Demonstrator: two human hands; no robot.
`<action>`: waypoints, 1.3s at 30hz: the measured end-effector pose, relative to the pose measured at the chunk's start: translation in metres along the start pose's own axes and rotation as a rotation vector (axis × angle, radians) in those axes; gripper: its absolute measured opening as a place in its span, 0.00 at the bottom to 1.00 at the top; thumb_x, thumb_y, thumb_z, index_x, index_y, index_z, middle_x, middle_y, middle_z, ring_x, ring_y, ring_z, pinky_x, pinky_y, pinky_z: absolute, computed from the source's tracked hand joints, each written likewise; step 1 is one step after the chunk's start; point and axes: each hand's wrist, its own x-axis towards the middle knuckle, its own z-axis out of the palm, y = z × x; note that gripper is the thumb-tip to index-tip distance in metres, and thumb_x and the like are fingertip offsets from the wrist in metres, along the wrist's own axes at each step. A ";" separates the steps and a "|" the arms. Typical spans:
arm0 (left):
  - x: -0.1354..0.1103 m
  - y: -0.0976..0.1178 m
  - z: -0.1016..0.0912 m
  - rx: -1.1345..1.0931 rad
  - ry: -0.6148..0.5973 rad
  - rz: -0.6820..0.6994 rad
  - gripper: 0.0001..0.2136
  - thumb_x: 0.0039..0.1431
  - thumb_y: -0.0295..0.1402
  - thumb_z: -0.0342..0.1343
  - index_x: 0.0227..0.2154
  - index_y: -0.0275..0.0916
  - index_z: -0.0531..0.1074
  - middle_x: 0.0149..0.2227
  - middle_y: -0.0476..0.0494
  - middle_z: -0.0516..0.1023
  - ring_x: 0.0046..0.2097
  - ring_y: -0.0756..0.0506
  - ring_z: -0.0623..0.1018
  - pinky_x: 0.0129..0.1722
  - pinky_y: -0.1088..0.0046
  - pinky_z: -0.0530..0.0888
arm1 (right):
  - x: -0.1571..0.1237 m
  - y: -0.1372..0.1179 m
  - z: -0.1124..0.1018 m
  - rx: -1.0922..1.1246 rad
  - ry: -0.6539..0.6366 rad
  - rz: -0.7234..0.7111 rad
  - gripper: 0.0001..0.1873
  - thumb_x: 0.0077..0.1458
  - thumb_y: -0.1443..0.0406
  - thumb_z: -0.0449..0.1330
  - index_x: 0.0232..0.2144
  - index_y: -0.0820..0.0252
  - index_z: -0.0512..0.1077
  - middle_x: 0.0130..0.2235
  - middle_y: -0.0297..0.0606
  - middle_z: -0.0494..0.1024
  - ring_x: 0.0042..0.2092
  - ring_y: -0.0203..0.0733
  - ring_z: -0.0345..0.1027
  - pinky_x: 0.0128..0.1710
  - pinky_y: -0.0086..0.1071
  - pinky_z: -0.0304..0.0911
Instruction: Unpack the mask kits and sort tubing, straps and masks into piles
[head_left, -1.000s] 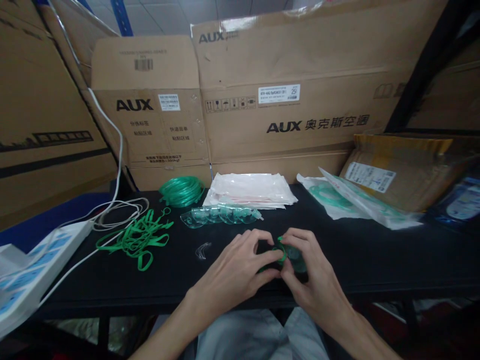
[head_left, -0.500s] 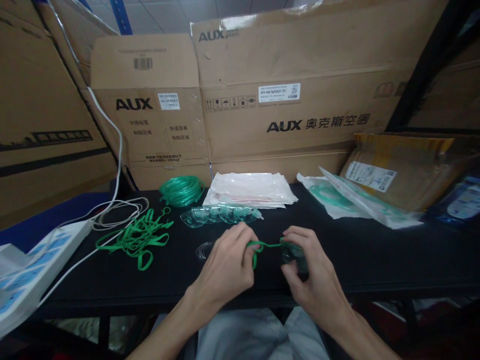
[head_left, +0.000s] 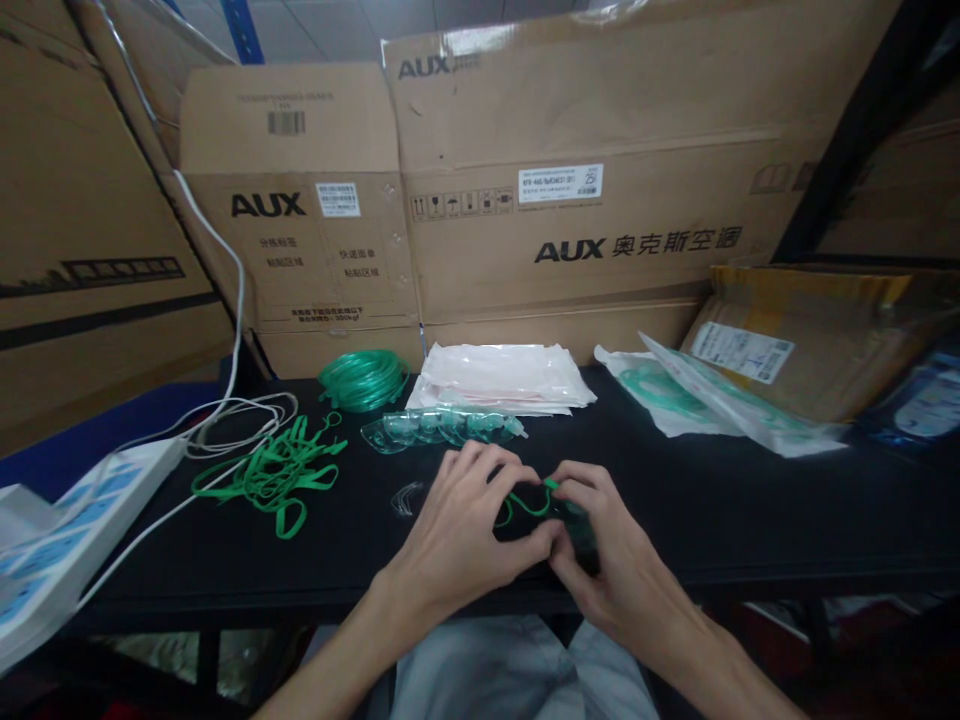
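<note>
My right hand [head_left: 619,550] is closed around a translucent green plastic mask [head_left: 581,535], mostly hidden by the fingers. A thin green elastic strap [head_left: 531,510] hangs in a slack curve between my hands, its upper end at my right fingertips. My left hand [head_left: 465,515] curls over the strap's other part, which is hidden under the palm. The left thumb and forefinger reach to the mask's near side, touching or almost touching my right fingers. Just beyond my hands lies a nested row of clear green masks [head_left: 442,428].
Left lie tangled green straps [head_left: 281,475], coiled green tubing [head_left: 364,380], white cables and a power strip [head_left: 90,530]. Clear thin strips [head_left: 406,498] lie beside my left hand. White packets [head_left: 502,378] sit behind; bagged green items [head_left: 675,395] and a carton [head_left: 810,340] stand right.
My left hand has shifted right and its thumb has stretched out to meet my right hand. The strap, earlier drawn fairly straight, now sags. My right hand has moved slightly left.
</note>
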 end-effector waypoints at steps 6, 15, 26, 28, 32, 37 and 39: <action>0.001 -0.001 0.005 0.073 -0.085 0.098 0.07 0.72 0.36 0.51 0.40 0.41 0.71 0.40 0.48 0.78 0.43 0.43 0.72 0.44 0.62 0.64 | -0.002 -0.001 -0.002 -0.017 -0.037 -0.044 0.20 0.63 0.75 0.50 0.55 0.57 0.59 0.54 0.48 0.68 0.55 0.46 0.69 0.54 0.39 0.69; -0.002 -0.002 0.008 0.035 -0.093 0.159 0.08 0.72 0.31 0.48 0.36 0.39 0.69 0.38 0.47 0.76 0.41 0.44 0.72 0.47 0.64 0.68 | 0.004 0.003 0.003 -0.007 0.120 0.029 0.07 0.66 0.70 0.55 0.45 0.55 0.64 0.43 0.40 0.77 0.43 0.40 0.76 0.44 0.30 0.72; -0.004 0.002 0.006 -0.055 0.165 0.455 0.07 0.51 0.22 0.51 0.24 0.41 0.62 0.23 0.51 0.66 0.28 0.48 0.64 0.30 0.69 0.62 | 0.006 0.006 0.005 -0.064 0.271 0.241 0.00 0.67 0.65 0.55 0.40 0.55 0.65 0.42 0.42 0.78 0.43 0.44 0.77 0.43 0.34 0.72; -0.007 0.002 0.006 -0.106 0.210 0.495 0.08 0.48 0.22 0.51 0.23 0.42 0.60 0.22 0.52 0.64 0.26 0.49 0.62 0.27 0.69 0.59 | 0.007 0.008 0.003 -0.062 0.283 0.306 0.02 0.66 0.64 0.54 0.41 0.55 0.66 0.42 0.42 0.78 0.43 0.45 0.77 0.43 0.36 0.72; -0.009 0.002 0.007 -0.197 0.289 0.505 0.09 0.48 0.23 0.50 0.23 0.42 0.58 0.20 0.54 0.61 0.23 0.50 0.58 0.24 0.70 0.55 | 0.009 0.011 0.000 -0.039 0.313 0.435 0.05 0.66 0.61 0.54 0.40 0.55 0.66 0.41 0.43 0.79 0.43 0.47 0.77 0.43 0.40 0.70; -0.001 -0.003 0.007 -0.159 0.129 0.064 0.07 0.69 0.28 0.52 0.34 0.39 0.72 0.35 0.46 0.76 0.37 0.48 0.75 0.39 0.72 0.73 | 0.010 0.008 -0.001 0.008 0.298 0.424 0.04 0.66 0.61 0.54 0.38 0.55 0.65 0.42 0.44 0.79 0.44 0.48 0.76 0.45 0.40 0.70; 0.001 -0.007 0.007 -0.254 0.096 -0.043 0.06 0.71 0.30 0.52 0.40 0.39 0.75 0.41 0.44 0.77 0.41 0.48 0.78 0.44 0.72 0.75 | 0.010 0.007 0.000 0.012 0.291 0.403 0.04 0.66 0.61 0.55 0.38 0.55 0.65 0.42 0.44 0.79 0.44 0.48 0.76 0.45 0.40 0.70</action>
